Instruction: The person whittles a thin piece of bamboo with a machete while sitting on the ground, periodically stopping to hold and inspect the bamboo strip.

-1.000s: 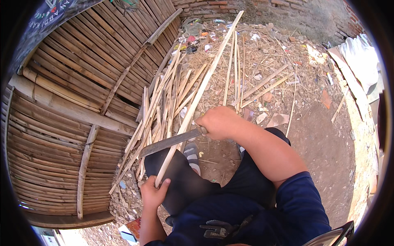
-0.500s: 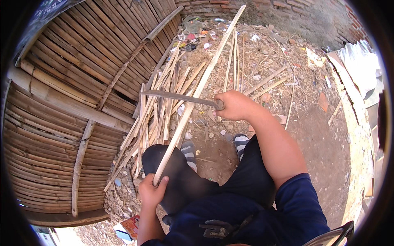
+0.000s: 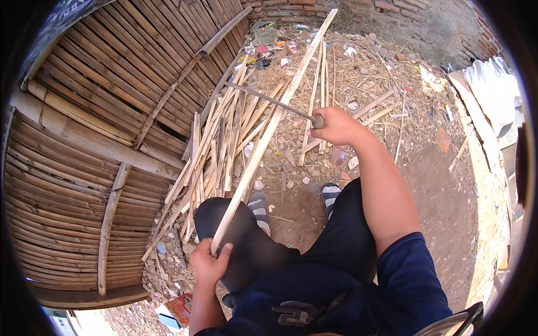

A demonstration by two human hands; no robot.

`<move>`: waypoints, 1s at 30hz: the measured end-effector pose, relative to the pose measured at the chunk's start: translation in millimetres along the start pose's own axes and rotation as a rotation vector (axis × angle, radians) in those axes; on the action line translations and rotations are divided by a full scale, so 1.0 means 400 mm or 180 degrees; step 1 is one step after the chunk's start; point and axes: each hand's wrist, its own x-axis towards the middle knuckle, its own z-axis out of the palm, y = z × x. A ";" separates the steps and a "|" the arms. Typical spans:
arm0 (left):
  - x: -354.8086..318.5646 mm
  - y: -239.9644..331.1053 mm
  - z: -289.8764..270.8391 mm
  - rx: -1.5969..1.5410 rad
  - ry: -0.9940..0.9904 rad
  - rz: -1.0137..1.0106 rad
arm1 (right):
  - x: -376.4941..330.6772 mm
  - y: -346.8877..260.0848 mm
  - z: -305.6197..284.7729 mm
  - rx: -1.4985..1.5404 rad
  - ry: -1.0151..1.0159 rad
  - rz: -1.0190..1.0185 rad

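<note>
A long pale bamboo strip [image 3: 259,152] slants from above my left thigh up toward the brick wall. Its near end is gripped by my left hand [image 3: 210,260], thumb along one side. My right hand [image 3: 334,127] is closed round the short handle of a machete [image 3: 274,102]. The dark blade points left and crosses the strip well above its middle, seen nearly edge-on. Whether the edge touches the strip or hovers over it I cannot tell.
A heap of split bamboo strips [image 3: 224,140] lies left of my feet, against a bamboo slat wall [image 3: 106,89]. More strips [image 3: 322,84] lie beyond my right hand on littered, straw-strewn ground. A brick wall [image 3: 386,17] closes the far side. White sheeting [image 3: 490,89] stands at the right.
My right hand has moved away from me and slightly right, carrying the machete farther up the strip; the blade now tilts more. My left hand and the strip have hardly moved.
</note>
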 end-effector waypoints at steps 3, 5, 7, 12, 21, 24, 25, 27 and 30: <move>0.002 -0.002 -0.002 0.0020 -0.0083 0.0001 | -0.027 -0.008 -0.001 -0.0015 -0.0208 -0.0068; 0.002 -0.008 0.006 -0.0124 -0.0030 0.0026 | -0.040 -0.032 0.027 -0.0131 -0.0293 -0.0341; 0.004 -0.013 0.010 -0.0210 -0.0016 0.0009 | -0.053 -0.079 0.051 -0.0237 -0.0689 -0.0573; 0.003 -0.020 0.003 -0.0288 -0.0102 -0.0140 | -0.091 -0.165 0.075 -0.0612 -0.1119 -0.1162; 0.010 0.005 -0.009 -0.0215 -0.0192 0.0056 | -0.033 0.036 -0.052 -0.0106 0.0293 0.0441; 0.012 -0.013 -0.005 -0.0167 -0.0212 -0.0003 | -0.053 0.001 -0.057 -0.0112 -0.0119 0.0305; 0.011 -0.020 -0.001 -0.0224 -0.0182 -0.0012 | -0.057 -0.026 -0.051 -0.0140 -0.0300 0.0144; 0.009 -0.032 0.006 -0.0336 -0.0137 -0.0014 | -0.072 -0.068 -0.032 -0.0192 -0.0646 -0.0163; 0.006 -0.033 0.005 -0.0442 -0.0127 -0.0049 | -0.080 -0.120 0.008 -0.0408 -0.1076 -0.0601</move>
